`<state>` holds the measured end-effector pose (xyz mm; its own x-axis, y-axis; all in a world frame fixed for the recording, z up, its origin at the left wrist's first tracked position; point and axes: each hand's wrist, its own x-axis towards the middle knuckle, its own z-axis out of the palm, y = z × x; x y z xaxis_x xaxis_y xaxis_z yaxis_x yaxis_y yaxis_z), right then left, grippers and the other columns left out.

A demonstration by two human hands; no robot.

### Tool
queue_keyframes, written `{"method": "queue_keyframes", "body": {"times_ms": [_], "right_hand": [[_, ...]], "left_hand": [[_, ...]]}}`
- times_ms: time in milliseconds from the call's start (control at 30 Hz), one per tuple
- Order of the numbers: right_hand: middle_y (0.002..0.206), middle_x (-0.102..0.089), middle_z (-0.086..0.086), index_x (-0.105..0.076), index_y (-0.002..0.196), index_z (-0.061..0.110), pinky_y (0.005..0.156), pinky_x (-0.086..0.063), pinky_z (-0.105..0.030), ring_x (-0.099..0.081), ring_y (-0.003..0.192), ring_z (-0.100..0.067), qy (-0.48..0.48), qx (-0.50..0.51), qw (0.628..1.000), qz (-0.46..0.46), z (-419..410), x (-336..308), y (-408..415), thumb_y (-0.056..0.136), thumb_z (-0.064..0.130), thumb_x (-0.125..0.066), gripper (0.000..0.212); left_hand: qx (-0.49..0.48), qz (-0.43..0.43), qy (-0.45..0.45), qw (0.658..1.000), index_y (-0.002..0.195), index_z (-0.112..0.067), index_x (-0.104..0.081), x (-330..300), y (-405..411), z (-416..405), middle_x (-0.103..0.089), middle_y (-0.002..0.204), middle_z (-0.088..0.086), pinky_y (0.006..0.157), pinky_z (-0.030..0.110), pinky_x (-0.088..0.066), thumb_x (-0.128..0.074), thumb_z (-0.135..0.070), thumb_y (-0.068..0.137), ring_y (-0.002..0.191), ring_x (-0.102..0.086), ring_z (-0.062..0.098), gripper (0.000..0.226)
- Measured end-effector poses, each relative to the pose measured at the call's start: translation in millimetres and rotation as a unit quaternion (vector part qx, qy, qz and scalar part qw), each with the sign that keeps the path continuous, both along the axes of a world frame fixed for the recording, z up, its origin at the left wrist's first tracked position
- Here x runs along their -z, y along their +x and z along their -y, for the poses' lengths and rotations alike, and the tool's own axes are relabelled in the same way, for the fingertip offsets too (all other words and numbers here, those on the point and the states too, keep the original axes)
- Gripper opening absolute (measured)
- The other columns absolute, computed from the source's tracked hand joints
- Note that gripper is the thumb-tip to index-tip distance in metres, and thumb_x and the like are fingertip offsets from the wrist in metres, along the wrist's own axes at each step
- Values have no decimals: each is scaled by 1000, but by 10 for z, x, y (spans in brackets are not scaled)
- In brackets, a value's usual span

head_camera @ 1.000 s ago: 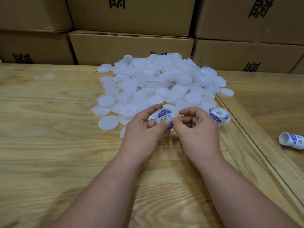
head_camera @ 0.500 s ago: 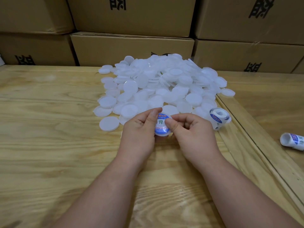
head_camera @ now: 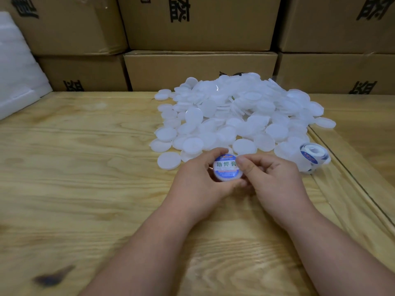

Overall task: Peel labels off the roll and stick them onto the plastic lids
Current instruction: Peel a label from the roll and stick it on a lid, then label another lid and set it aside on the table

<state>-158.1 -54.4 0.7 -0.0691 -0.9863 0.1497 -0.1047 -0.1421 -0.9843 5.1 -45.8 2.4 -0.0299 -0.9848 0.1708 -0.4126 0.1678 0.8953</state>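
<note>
Brown corrugated cardboard boxes [head_camera: 201,69] with black printed characters are stacking up as a wall across the 12 o'clock side. In front of them a pale wooden table [head_camera: 74,167] with swirling grain is filling the view, and a white foam sheet [head_camera: 15,67] is leaning at 10 o'clock. A heap of flat, round, frosted white plastic lids [head_camera: 237,116] is spreading from the centre toward 1 o'clock.

The left hand [head_camera: 198,182] is curling its fingers round the rim of one lid [head_camera: 227,168], already wearing a round blue-and-white label, just below the heap. The right hand [head_camera: 275,178] is pinching the lid's right edge, thumb pressing on the label face. The label roll [head_camera: 313,155], a small white spool with blue stickers, is lying at 3 o'clock, touching the heap's edge.

Compared with a second ago, the camera is pointing further left and higher, so the foam is now showing and the white tube at the far right is out of view.
</note>
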Motion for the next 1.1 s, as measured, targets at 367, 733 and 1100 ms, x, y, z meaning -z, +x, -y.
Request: {"method": "queue_keyframes", "body": {"times_ms": [367,733,1100], "right_hand": [[78,-78,2,-78,88,23,56,-54,-17,-71,62,-13,10,-20,999,-31,-49,-7,25,99,20,-64,18],[75,-77,-3,-78,84,20,53,-54,-18,-69,58,-15,9,-11,999,-33,-34,24,37,97,17,-65,18],[73,-76,-4,-77,87,17,53,-54,-18,-68,57,-15,13,-15,999,-36,-40,15,51,97,15,-64,17]], "left_hand": [[-244,245,-57,937,144,-25,-57,31,1459,177,-62,138,5,100,26,-33,-51,-37,103,129,-51,22,43],[-258,224,4,940,127,-36,-69,192,1795,305,-62,141,-5,112,31,-38,-59,-43,99,136,-51,18,31],[-263,241,-7,934,113,-29,-59,110,1647,221,-49,150,0,114,44,-35,-67,-27,91,143,-41,25,24]]}}
